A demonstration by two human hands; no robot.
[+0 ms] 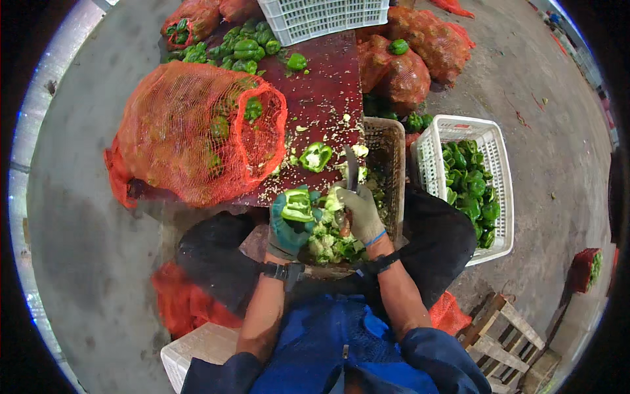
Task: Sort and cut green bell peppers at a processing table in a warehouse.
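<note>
Gripped pepper (298, 206) in left hand (284, 231), knife (352, 169) in right hand (361, 211), by near edge of table (321, 79) (presumably for dropping scraps (333, 248)).

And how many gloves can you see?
2: a green glove on the left hand, holding a pepper piece, and a pale glove on the right hand, holding a knife.

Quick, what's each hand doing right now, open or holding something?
Left hand: holding a cut green pepper.
Right hand: closed, holding a knife.

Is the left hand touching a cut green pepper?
Touching: the head view shows the gloved left hand curled around the cut green pepper, against its sides.
</note>
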